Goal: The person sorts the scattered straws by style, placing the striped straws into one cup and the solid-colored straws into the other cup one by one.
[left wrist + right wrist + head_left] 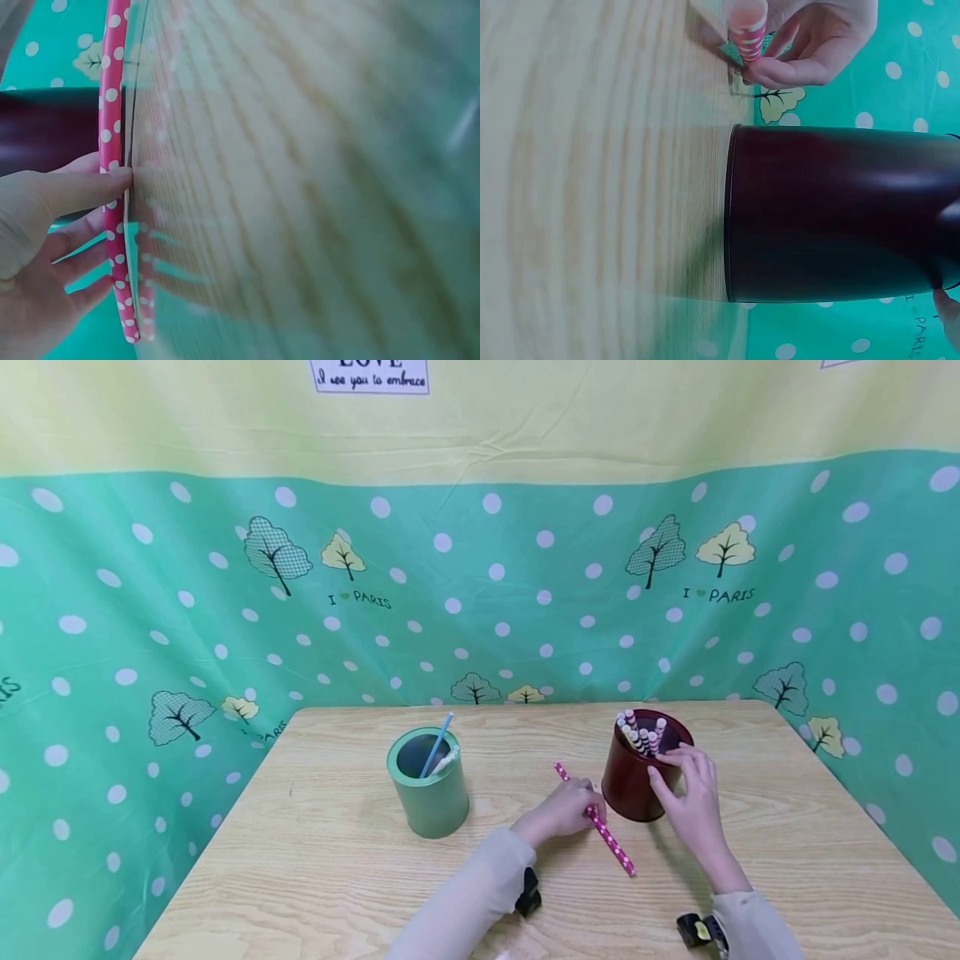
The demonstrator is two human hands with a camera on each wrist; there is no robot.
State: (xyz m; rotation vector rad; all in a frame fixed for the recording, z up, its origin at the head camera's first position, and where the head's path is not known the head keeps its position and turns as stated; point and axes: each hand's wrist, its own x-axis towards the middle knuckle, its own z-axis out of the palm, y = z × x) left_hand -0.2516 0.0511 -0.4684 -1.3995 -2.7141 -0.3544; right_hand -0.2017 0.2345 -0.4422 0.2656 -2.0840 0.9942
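Note:
My left hand [564,808] pinches a pink paper straw with white dots [617,847] close over the table. In the left wrist view the thumb lies across the straw [112,97], with its other fingers behind. Just right of it stands a dark red cup [628,787], upright, with several patterned straws [643,740] leaning inside. My right hand [694,802] holds the cup's near right rim, fingertips over the edge and thumb against the outer wall. In the right wrist view, only a fingertip [946,311] shows at that rim.
A green cup [433,806] stands upright to the left, holding a blue straw [437,745] and a whitish one. The wooden table [315,860] ends at a green dotted curtain [517,602] behind and at the sides.

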